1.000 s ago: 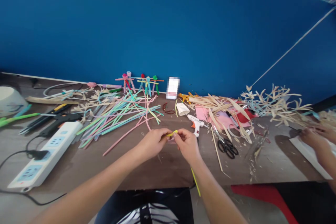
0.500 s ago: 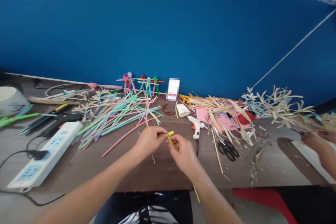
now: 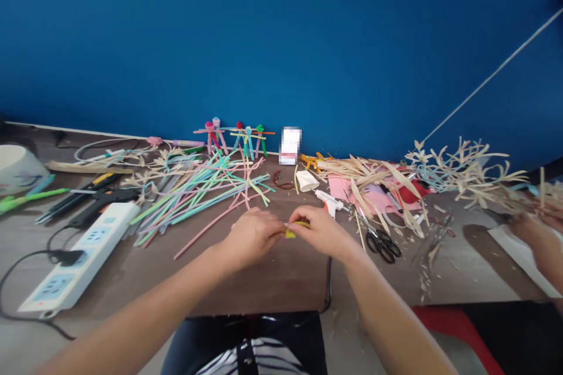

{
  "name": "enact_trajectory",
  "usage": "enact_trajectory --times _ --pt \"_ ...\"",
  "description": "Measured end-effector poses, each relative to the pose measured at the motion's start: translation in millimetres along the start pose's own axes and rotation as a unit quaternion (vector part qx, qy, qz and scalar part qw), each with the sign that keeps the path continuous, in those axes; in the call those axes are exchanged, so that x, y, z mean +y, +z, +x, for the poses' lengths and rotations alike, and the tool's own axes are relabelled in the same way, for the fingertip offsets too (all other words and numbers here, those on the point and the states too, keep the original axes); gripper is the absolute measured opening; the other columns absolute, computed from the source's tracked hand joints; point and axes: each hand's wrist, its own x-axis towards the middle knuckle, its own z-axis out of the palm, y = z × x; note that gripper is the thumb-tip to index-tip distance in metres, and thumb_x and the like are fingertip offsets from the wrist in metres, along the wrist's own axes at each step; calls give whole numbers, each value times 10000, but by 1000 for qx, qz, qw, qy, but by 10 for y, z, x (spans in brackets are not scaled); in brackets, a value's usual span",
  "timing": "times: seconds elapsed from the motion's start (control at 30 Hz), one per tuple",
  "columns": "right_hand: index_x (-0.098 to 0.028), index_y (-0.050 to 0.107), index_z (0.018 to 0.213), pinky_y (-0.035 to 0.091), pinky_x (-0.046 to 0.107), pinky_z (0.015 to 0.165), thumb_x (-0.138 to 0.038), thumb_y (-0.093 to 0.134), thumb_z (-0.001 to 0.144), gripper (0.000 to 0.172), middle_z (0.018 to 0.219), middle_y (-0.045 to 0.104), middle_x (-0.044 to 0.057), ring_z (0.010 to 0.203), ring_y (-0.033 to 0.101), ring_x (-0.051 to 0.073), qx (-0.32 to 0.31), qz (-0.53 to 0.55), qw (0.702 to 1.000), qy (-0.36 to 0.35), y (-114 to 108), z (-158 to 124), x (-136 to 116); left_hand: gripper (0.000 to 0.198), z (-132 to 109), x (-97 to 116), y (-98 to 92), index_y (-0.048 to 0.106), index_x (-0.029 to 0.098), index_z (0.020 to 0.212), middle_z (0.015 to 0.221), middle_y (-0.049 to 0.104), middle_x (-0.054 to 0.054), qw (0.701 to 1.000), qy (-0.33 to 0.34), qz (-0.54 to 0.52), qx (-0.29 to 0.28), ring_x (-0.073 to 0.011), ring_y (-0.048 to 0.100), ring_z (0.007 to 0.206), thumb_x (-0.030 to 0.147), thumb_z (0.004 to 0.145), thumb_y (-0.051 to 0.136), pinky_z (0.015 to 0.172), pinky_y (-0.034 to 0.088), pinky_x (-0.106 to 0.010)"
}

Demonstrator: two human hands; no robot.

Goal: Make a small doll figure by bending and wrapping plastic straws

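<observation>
Both my hands meet over the middle of the brown table (image 3: 272,281). My left hand (image 3: 251,235) and my right hand (image 3: 323,229) are each pinched on a short yellow straw piece (image 3: 294,229) held between their fingertips. The fingers of both hands are closed round it, and only a small bit of yellow shows between them. Just behind my left hand lies a spread of pastel straws (image 3: 206,190). A white glue gun (image 3: 329,202) lies just beyond my right hand.
A white power strip (image 3: 79,255) and a black glue gun (image 3: 99,202) lie at the left. Small straw figures (image 3: 237,137) stand at the wall. Black scissors (image 3: 382,244) and dry leaf strips (image 3: 387,181) lie to the right. Another person's hand (image 3: 530,231) works at the far right.
The long yellow tail that hung below my right hand is gone from view. My right hand has risen and turned, and the yellow piece now shows shorter between my fingertips.
</observation>
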Motion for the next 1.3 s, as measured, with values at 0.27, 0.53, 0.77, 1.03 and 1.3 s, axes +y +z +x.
enact_trajectory --times 0.27,0.53,0.77,1.03,1.3 --pt "-151 553 661 240 166 362 -369 498 754 244 482 460 -54 355 355 43 -95 270 952 112 154 95 219 216 -86 -31 6 627 179 782 668 651 -20 990 -46 -94 92 -124 561 635 246 830 427 638 356 -250" --pt "-169 547 660 288 202 471 -258 408 820 230 542 502 -20 502 445 97 12 54 997 44 377 -44 16 194 -38 -14 38 633 191 754 653 656 2 979 -153 -95 93 -126 559 605 233 804 450 622 365 -242" --pt "-185 563 849 314 252 588 -180 385 835 178 787 609 53 681 555 156 12 -228 973 28 265 -160 -254 236 -21 -83 92 618 159 677 624 637 -44 995 -96 11 33 -165 568 617 180 806 422 620 343 -286" --pt "-184 580 716 370 223 601 -203 534 722 50 708 578 -4 661 526 117 16 70 997 22 116 100 48 197 -60 -71 47 606 164 699 601 623 -12 999 5 -33 -13 -128 553 586 188 810 446 629 333 -259" --pt "-168 527 712 294 174 380 -290 517 728 123 550 477 -54 385 405 53 -58 269 955 106 311 130 200 200 -104 -68 19 639 181 720 602 641 12 981 -138 -121 67 -105 520 543 260 805 476 589 354 -214"
